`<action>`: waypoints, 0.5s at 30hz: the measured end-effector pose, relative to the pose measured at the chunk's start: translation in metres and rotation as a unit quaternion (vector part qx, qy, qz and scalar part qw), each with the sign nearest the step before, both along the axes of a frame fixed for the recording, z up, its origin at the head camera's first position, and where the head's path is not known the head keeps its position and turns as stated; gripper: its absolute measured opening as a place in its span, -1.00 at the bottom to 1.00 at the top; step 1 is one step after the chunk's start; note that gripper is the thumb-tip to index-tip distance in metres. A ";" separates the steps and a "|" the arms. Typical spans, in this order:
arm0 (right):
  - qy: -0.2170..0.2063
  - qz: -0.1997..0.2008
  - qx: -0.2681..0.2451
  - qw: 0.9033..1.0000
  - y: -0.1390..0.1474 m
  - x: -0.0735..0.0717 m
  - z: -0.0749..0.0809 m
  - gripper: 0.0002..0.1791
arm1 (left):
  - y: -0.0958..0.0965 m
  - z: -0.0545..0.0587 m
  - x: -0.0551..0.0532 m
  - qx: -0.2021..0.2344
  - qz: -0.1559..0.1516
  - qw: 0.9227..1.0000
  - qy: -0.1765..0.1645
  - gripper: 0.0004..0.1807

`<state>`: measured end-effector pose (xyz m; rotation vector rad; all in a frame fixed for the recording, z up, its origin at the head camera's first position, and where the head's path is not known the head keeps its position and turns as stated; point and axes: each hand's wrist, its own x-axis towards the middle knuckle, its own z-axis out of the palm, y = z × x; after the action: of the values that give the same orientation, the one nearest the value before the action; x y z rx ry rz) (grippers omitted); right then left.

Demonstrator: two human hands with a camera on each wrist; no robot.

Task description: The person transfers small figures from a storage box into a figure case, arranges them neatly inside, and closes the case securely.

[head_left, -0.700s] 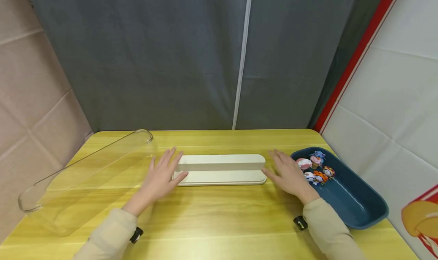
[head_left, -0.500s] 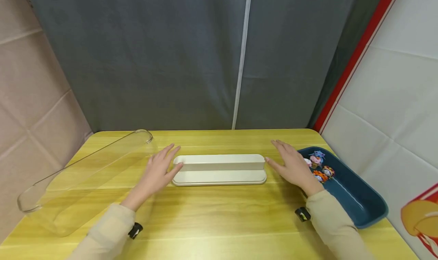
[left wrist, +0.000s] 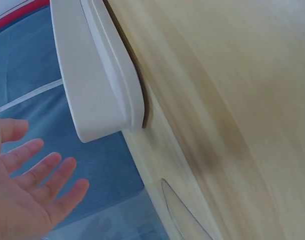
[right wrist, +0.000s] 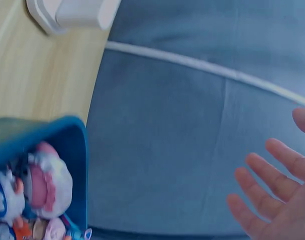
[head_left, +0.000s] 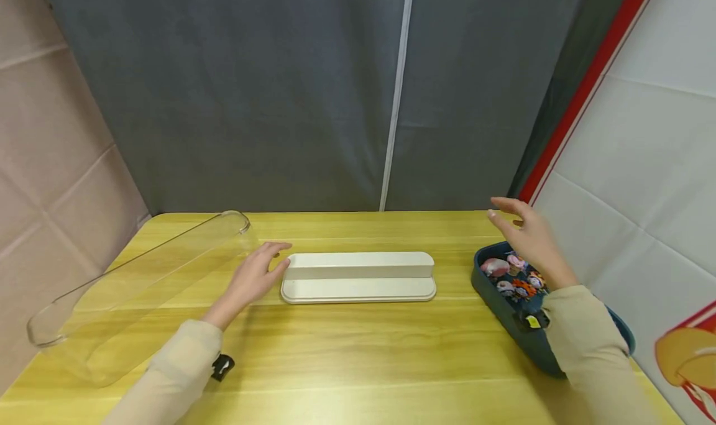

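A white two-step display stand (head_left: 358,288) lies lengthwise in the middle of the wooden table. My left hand (head_left: 252,279) hovers just off its left end, fingers loosely bent and holding nothing. The left wrist view shows the same hand (left wrist: 40,192) with fingers spread beside the stand (left wrist: 90,80). Over the far part of a dark blue bin (head_left: 511,325) hovers my right hand (head_left: 531,242), with nothing in it. Several small colourful figurines (head_left: 523,290) lie grouped at the bin's far end, one of them pink and white (right wrist: 50,185) in the right wrist view.
A long clear plastic cover (head_left: 145,288) lies slanted along the table's left side. Behind the table (head_left: 358,363) hangs a grey curtain (head_left: 268,102). A white panel with a red border (head_left: 643,164) rises on the right, close beside the bin.
My right hand has moved right and up, away from the stand to above the bin. The left hand has shifted slightly left with its fingers drawn closer together. The stand has stayed put.
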<state>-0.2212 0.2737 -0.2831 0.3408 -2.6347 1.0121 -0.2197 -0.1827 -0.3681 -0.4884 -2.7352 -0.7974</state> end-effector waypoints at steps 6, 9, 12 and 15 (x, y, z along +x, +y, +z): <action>-0.012 -0.043 -0.043 0.998 0.025 -0.001 0.003 -0.45 | -0.002 -0.006 -0.006 -0.007 -0.002 1.000 -0.022 -0.62; -0.037 -0.064 -0.068 0.995 0.035 -0.001 0.003 -0.40 | -0.004 -0.011 -0.009 -0.008 -0.001 1.000 -0.029 -0.62; -0.048 -0.069 -0.091 0.992 0.048 -0.006 -0.004 -0.41 | -0.006 -0.014 -0.012 -0.007 0.000 0.999 -0.038 -0.61; -0.044 -0.051 -0.133 0.989 0.077 -0.026 -0.028 -0.48 | -0.007 -0.017 -0.014 -0.006 -0.001 0.999 -0.049 -0.60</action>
<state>-0.2472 0.3504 -0.3112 0.1017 -2.5184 1.3491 -0.2335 -0.1895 -0.3853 -0.4650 -2.8321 -0.8261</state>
